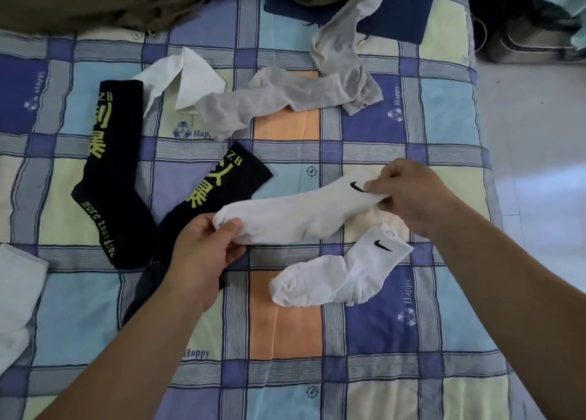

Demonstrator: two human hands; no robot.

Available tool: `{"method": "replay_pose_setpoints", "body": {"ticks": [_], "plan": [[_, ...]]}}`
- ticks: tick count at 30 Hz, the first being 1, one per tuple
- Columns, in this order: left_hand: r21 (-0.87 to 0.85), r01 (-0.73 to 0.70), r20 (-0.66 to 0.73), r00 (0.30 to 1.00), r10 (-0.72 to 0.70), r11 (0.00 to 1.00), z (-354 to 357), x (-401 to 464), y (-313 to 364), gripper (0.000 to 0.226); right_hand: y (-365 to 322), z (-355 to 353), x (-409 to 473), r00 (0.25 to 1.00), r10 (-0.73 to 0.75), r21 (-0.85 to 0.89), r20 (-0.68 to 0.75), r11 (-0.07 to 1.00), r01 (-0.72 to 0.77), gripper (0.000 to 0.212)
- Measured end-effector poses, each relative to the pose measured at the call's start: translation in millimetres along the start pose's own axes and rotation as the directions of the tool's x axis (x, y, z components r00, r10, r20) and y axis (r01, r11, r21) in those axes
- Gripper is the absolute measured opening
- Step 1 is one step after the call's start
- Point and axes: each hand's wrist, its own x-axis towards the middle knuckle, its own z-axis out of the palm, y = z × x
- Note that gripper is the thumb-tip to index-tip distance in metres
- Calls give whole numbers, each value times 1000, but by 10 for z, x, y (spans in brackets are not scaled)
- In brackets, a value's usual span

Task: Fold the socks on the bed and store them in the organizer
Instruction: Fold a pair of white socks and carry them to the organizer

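White sock (298,212) between both grips

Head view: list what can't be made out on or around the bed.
- Organizer: none recognisable in the head view.
- Second black sock: its foot end is hidden under the left hand and forearm.
- White fabric at the left edge: cut off by the frame, so its kind is unclear.
- White sock held stretched out: its cuff is covered by the right hand fingers.
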Motion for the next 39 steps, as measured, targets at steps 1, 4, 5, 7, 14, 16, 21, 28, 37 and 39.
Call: {"method": "replay_pose_setpoints", "body": {"ticks": [1, 4, 5, 7, 14, 16, 21, 28, 37, 39], "plan": [[33, -22, -24, 999, 23, 999, 7, -77, 13, 4, -12, -35, -62, 1000, -18, 13, 4, 1000, 17, 25], [73, -45, 9, 999, 44, 996, 6, -388, 26, 8, 18, -254, -324, 995, -60, 46, 76, 997, 56, 27], [69, -42, 35, 999, 39, 997, 2, -499, 16, 11, 49, -353, -421, 992, -71, 37, 108, 997, 67, 26], [93, -20, 84, 996, 12, 995, 13, -697, -56, 16, 137, -544, -600, 986, -68, -7, 152, 998, 70, 25], [522, -142, 158, 985, 68, 841, 98, -885, -487, 19, 516, -747, -765, 985, -50, -225, 168, 970, 88, 30], [555, -143, 135, 988, 81, 819, 106, -820, -547, 16, 544, -678, -752, 972, -51, -237, 228, 966, 106, 31], [565, -34, -39, 997, 68, 825, 109, -678, -597, 10, 675, -509, -506, 987, -101, -363, 122, 921, 139, 21], [562, -19, -82, 994, 78, 827, 198, -638, -639, 22, 773, -408, -309, 982, -181, -625, -45, 772, 113, 37], [451, 37, -5, 999, -39, 892, 124, -521, -462, 14, 700, -392, -323, 984, -167, -622, 67, 764, 172, 29], [286, 116, 15, 992, -125, 951, 74, -453, -374, 15, 709, -401, -331, 990, -137, -522, 23, 843, 129, 26]]}}
